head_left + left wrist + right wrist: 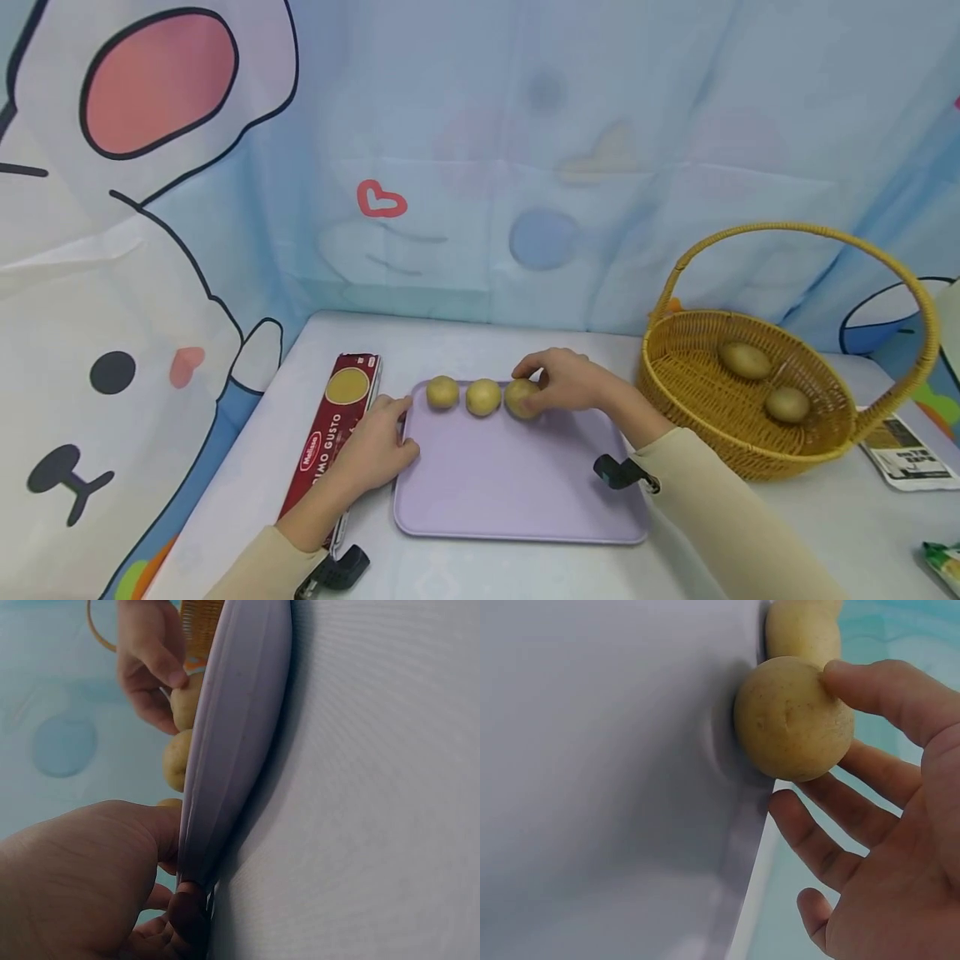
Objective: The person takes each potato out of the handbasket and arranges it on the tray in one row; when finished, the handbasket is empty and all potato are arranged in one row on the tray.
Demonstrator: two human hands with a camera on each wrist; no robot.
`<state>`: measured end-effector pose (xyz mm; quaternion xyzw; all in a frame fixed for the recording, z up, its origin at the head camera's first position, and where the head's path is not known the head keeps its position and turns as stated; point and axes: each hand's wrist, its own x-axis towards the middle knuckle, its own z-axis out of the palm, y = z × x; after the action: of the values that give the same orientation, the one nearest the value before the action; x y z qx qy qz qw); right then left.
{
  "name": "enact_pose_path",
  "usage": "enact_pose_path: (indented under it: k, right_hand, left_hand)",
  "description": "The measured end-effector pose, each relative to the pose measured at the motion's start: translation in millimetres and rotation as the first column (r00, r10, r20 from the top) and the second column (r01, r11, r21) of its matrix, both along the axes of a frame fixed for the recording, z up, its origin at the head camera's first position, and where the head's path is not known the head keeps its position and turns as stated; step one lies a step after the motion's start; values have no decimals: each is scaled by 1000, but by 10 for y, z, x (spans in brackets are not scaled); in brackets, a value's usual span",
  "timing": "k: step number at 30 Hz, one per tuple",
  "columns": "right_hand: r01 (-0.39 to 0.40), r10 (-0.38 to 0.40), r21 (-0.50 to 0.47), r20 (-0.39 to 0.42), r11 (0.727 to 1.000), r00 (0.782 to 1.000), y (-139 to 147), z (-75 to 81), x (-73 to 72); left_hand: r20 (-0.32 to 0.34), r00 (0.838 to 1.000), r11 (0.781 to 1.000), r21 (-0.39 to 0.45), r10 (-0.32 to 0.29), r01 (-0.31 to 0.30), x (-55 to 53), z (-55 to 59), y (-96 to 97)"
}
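A lilac tray (517, 492) lies on the table with a row of potatoes along its far edge. The left potato (442, 392) and the middle potato (483, 397) sit side by side. My right hand (566, 381) holds the right-hand potato (791, 720) between thumb and fingers, beside the middle one. At the tray's left side, my left hand (378, 446) grips the rim, seen close in the left wrist view with thumb and fingers at the edge (196, 787). Part of the left potato is hidden there behind that hand.
A yellow wicker basket (675, 425) with a tall handle stands at the right, two potatoes (745, 360) inside. A red Melissa pasta pack (318, 446) lies left of the tray, partly under the left forearm. A white packet (907, 454) and a green packet (941, 560) lie far right.
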<state>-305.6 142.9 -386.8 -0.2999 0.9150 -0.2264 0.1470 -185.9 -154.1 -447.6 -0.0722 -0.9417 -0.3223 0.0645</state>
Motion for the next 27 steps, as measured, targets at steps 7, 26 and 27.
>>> enact_pose_path:
  k: [7, 26, 27]
  right_hand:
    - [-42, 43, 12, -68, 999, 997, 80, -1, 20]
    - [-84, 70, -100, -137, 991, 988, 587, 275, 59]
    - [-75, 59, -103, -149, 992, 987, 613, 296, 61]
  left_hand:
    - [-1, 1000, 1000, -11, 4, -4, 6, 16, 14]
    - [-14, 1000, 1000, 3, -2, 2, 10, 5, 32]
    - [-16, 1000, 1000, 5, -2, 2, 11, 6, 32]
